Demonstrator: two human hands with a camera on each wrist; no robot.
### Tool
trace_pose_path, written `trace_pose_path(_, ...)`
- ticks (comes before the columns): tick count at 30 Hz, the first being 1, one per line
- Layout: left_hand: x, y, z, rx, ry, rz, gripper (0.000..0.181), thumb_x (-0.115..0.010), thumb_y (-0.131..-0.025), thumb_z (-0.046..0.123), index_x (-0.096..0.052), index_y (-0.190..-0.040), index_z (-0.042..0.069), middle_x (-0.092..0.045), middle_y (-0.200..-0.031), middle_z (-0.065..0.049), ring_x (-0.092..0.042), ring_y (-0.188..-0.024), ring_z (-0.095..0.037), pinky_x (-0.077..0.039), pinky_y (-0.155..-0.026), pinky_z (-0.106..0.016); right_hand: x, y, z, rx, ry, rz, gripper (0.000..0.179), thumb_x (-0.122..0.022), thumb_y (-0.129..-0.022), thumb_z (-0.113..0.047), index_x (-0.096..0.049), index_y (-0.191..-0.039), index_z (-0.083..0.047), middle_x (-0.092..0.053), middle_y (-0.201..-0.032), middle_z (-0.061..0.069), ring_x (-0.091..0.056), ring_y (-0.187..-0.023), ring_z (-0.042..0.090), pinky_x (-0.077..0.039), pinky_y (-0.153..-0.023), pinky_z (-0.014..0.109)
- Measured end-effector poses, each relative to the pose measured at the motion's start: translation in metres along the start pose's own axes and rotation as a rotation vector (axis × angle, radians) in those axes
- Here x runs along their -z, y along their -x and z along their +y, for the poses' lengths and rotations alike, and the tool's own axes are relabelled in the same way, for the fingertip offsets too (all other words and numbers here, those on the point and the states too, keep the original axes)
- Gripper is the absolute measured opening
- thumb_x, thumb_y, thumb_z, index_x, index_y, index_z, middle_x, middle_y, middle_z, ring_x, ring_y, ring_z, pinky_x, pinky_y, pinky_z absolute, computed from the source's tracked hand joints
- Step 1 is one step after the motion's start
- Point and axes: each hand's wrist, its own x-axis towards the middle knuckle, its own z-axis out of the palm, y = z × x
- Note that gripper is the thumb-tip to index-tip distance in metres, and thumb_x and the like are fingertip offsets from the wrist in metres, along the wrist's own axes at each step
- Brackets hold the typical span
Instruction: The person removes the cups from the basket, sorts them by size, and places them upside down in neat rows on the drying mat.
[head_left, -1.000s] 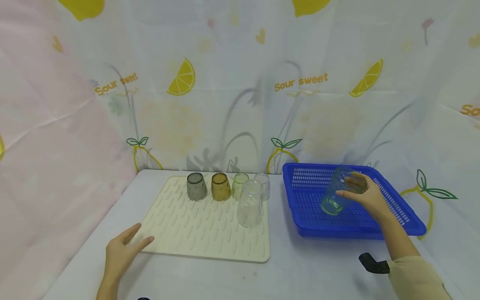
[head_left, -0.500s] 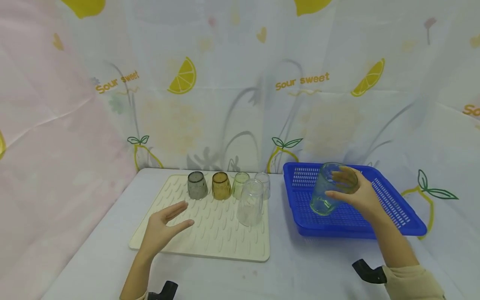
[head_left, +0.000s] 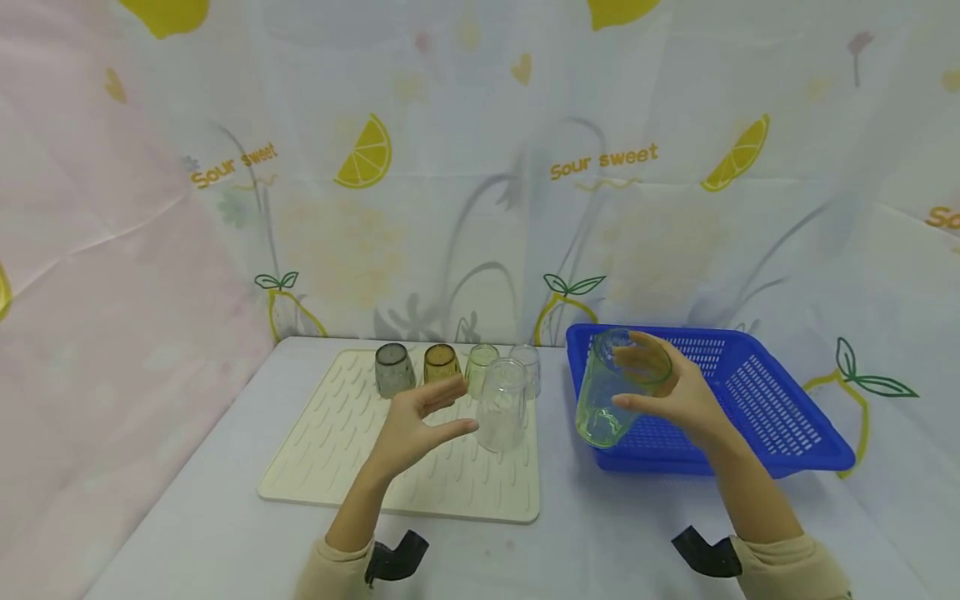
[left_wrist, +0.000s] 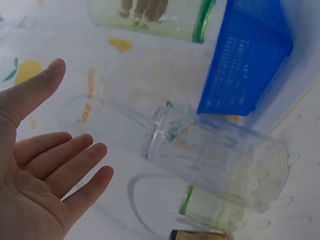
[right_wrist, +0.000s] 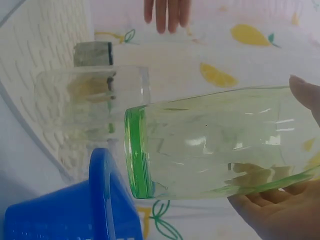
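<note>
In my right hand point(head_left: 686, 400) I grip a tall green-tinted glass point(head_left: 606, 410), thumb on one side and fingers round the far side near its top. The glass tilts over the left rim of the blue basket point(head_left: 750, 454), its thick green base point(right_wrist: 137, 152) pointing down and left. My left hand point(head_left: 412, 427) holds nothing; its fingers are extended and the thumb is spread apart. It hovers over the cream mat point(head_left: 330, 475), just left of a tall clear glass point(head_left: 501, 417) that stands on the mat.
A row of small glasses lines the mat's back edge: grey point(head_left: 394, 372), amber point(head_left: 441, 362), pale green point(head_left: 480, 367) and clear point(head_left: 528, 367). The amber one is partly behind my left hand. A lemon-printed cloth point(head_left: 450, 233) hangs behind the table.
My right hand has carried the green-tinted glass left, from inside the basket to its left rim. My left hand has moved right and up across the mat, toward the tall clear glass.
</note>
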Motion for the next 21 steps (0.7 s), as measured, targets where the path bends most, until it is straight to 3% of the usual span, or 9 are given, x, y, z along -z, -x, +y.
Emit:
trace_pose_path(11, -0.03, -0.023, 0.014, -0.074, 0.114, -0.117, 0.062, -0.076, -0.078, 0.007, -0.049, -0.132, -0.006, -0.056, -0.128, -0.021, -0.056, -0.119, -0.03, -0.047, -0.099, -0.033, -0.035, -0.003, -0.009, 0.131, -0.029, -0.103, 0.083, -0.078, -0.07, 0.006, -0.033, -0.14, 0.007, -0.057, -0.125, 0.019, -0.059, -0.113, 0.013, -0.05, -0.092, 0.024)
trace_pose_path(16, -0.041, -0.028, 0.018, -0.102, 0.168, -0.181, 0.068, -0.078, -0.077, 0.01, -0.046, -0.134, -0.007, -0.053, -0.131, -0.022, -0.055, -0.12, -0.03, -0.046, -0.099, -0.032, -0.051, -0.004, -0.009, 0.193, -0.069, -0.169, 0.085, -0.078, -0.069, 0.007, -0.03, -0.139, 0.009, -0.051, -0.125, 0.033, -0.057, -0.117, 0.023, -0.049, -0.095, 0.03)
trace_pose_path(21, -0.049, -0.029, 0.023, -0.122, 0.176, -0.222, 0.065, -0.078, -0.078, 0.015, -0.049, -0.134, -0.002, -0.057, -0.129, -0.018, -0.055, -0.119, -0.03, -0.046, -0.099, -0.031, -0.064, -0.005, -0.006, 0.2, -0.105, -0.228, 0.086, -0.077, -0.072, 0.005, -0.025, -0.141, 0.011, -0.049, -0.128, 0.034, -0.054, -0.12, 0.028, -0.048, -0.096, 0.028)
